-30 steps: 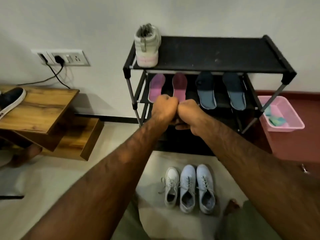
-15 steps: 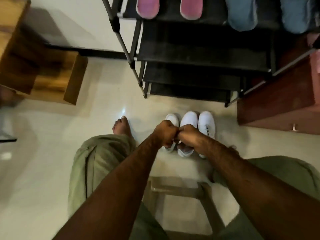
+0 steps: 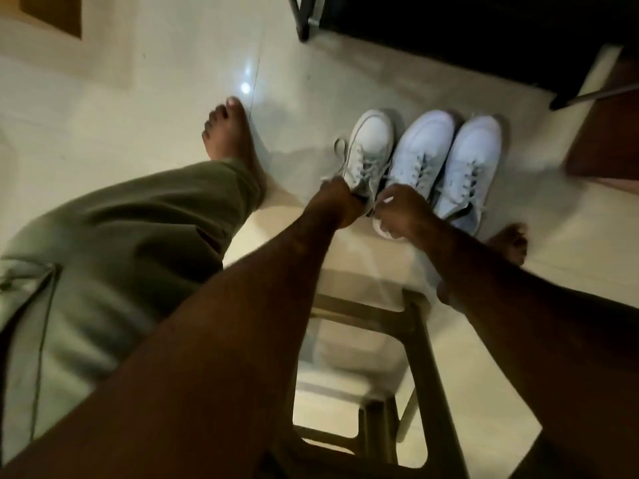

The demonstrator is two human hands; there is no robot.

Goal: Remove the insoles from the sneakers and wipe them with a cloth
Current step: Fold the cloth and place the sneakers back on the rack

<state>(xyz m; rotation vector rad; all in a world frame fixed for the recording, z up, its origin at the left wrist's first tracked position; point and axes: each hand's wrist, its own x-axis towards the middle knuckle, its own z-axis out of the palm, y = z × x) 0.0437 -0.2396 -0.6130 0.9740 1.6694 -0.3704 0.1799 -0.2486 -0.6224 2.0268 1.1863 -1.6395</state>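
Observation:
Three white lace-up sneakers stand side by side on the pale floor, toes pointing away from me. My left hand (image 3: 340,202) reaches down to the left sneaker (image 3: 370,146) and grips the edge of its opening. My right hand (image 3: 403,214) curls round the same sneaker's heel end, where a bit of white sole shows below the fingers. The middle sneaker (image 3: 423,143) and the right sneaker (image 3: 472,157) lie untouched; my right hand hides the middle one's heel. No insole or cloth is in sight. The picture is motion-blurred.
The dark base of the shoe rack (image 3: 484,36) stands just beyond the sneakers. I sit on a wooden stool (image 3: 411,316), my bare feet (image 3: 231,140) on either side. A red-brown step (image 3: 608,133) lies at the right, wooden furniture (image 3: 52,12) at the far left.
My view has tilted down from the rack to the floor. Both hands, earlier fists pressed together in the air, have dropped to the left sneaker and taken hold of it.

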